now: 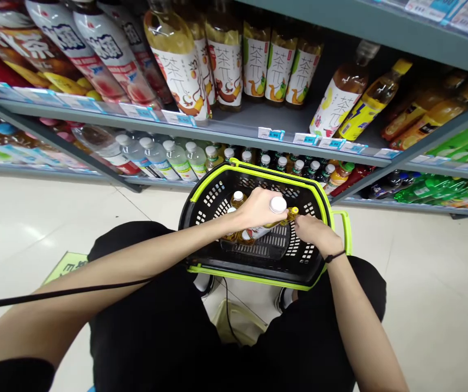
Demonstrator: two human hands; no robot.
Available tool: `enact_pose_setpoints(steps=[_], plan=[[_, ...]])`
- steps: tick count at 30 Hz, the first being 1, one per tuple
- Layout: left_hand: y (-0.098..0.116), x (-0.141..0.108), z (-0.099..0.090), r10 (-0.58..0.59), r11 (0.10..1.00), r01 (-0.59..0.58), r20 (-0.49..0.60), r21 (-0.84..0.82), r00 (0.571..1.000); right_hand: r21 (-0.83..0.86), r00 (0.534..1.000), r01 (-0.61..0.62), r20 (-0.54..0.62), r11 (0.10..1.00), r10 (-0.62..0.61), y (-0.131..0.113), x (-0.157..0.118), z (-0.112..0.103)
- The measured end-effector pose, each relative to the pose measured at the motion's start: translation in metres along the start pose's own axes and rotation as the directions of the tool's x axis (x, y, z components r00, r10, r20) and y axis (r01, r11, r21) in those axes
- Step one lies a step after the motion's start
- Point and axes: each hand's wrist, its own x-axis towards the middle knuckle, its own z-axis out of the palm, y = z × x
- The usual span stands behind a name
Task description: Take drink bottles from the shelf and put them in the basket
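Observation:
A black shopping basket [319,196] with a lime-green rim and handles rests on the floor in front of my knees. My left hand [256,209] grips a white-capped tea bottle [277,205] inside it. My right hand [313,233] is closed around a yellow-capped bottle [293,212] beside it, and a black band circles that wrist. Another white-capped bottle [238,197] stands in the basket to the left, and more lie under my hands.
Store shelves [234,132] run across the top, packed with tea and water bottles and blue price tags. Pale tiled floor [433,283] spreads on both sides. A green floor sticker [65,265] lies at the left. A black cord crosses my left arm.

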Motion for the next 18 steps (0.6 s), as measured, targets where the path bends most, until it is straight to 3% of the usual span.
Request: enact_pose_setpoints(steps=[4, 7, 12, 18], plan=[[-0.008, 0.008, 0.015, -0.076, 0.996, 0.074, 0.037, 0.044, 0.996, 0.033, 1.000, -0.015, 0.012, 0.999, 0.015, 0.008, 0.007, -0.007], [-0.013, 0.013, 0.037, -0.085, 0.996, 0.080, 0.104, 0.046, 0.991, 0.077, 1.000, 0.001, -0.023, 0.997, 0.001, 0.014, 0.010, -0.017], [-0.026, 0.019, 0.090, -0.120, 0.992, 0.110, 0.173, 0.066, 0.978, 0.165, 0.998, -0.038, -0.040, 0.985, 0.046, 0.027, 0.009, -0.025], [-0.056, 0.023, 0.155, -0.255, 0.966, 0.245, 0.168, 0.082, 0.952, 0.264, 0.998, -0.007, -0.054, 0.965, 0.021, 0.037, 0.007, -0.025]])
